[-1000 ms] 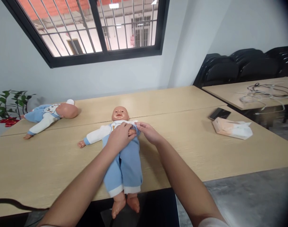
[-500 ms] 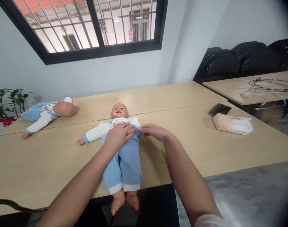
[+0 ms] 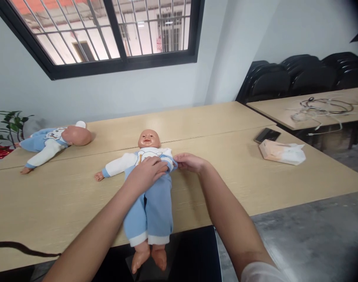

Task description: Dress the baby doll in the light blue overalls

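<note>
A baby doll in a white top and light blue trousers lies on its back, its feet over the table's near edge. My left hand is laid across its belly, fingers curled over the doll's arm on the right side, which is bent over the body and mostly hidden. At the doll's side my right hand pinches the blue-edged sleeve cuff, drawn outward from that arm. The other sleeved arm stretches out to the left on the table.
A second, similarly dressed doll lies at the back left near a potted plant. To the right are a phone and a tissue pack. Cables lie on another table; stacked black chairs stand behind.
The blue cuff is spread wider by my right hand. My left hand has shifted slightly over the doll's arm. The whole view has moved a little.
</note>
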Demonstrator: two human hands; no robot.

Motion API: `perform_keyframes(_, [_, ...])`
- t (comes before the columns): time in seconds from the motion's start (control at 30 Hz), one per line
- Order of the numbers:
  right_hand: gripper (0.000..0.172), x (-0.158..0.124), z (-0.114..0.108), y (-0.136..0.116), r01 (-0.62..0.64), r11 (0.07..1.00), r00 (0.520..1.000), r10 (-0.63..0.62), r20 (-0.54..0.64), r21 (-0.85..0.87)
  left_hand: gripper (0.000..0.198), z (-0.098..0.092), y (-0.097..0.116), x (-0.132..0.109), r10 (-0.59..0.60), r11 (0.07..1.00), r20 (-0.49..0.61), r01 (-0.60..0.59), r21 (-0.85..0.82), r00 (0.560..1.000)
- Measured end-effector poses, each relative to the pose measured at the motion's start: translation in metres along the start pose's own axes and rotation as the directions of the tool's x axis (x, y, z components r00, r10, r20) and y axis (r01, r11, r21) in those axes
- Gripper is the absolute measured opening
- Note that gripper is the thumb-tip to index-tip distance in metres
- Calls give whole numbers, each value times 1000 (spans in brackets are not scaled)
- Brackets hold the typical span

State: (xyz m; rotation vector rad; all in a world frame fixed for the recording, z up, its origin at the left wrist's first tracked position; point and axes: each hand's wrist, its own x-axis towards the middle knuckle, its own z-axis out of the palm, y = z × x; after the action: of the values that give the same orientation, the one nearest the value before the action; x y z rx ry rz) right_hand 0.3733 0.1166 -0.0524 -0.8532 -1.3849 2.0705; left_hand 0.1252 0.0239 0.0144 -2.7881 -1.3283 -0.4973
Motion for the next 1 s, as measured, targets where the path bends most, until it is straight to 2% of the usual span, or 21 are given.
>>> perform_keyframes(0.1, [42, -2, 0, -2, 99, 994, 995, -99, 2, -56, 29, -6, -1, -5, 1, 999, -40, -2, -36, 999])
perform_keyframes(0.27, [47, 8, 3, 0, 212, 975, 969, -218, -115, -69, 24, -21, 6, -14, 49, 999, -46, -49, -1, 998])
perform_keyframes(0.53, [42, 18, 16, 3, 294, 955, 921, -290, -258, -25, 21, -45, 29, -22, 131, 989, 163, -142, 52, 978])
perform_keyframes(0.7, [39, 22, 24, 4, 361, 932, 876, -330, -352, 24, 19, -55, 40, -21, 224, 973, 188, -229, 5, 956])
perform_keyframes(0.77, [36, 22, 26, 4, 346, 938, 878, -315, -361, 21, 20, -56, 42, -24, 235, 972, 129, -236, -13, 963])
perform_keyframes(0.83, [36, 21, 28, 2, 319, 947, 893, -293, -340, 21, 20, -56, 42, -28, 200, 979, 9, -200, -45, 980])
perform_keyframes(0.9, [37, 19, 29, 1, 285, 958, 918, -265, -294, 26, 22, -55, 40, -34, 89, 989, -142, -104, -105, 986])
perform_keyframes(0.93, [37, 18, 30, 0, 260, 965, 933, -243, -265, 31, 22, -55, 38, -36, 9, 989, -221, -42, -145, 975])
perform_keyframes(1.0, [37, 18, 31, 0, 201, 978, 963, -187, -197, 53, 22, -55, 35, -40, -155, 971, -353, 77, -225, 923])
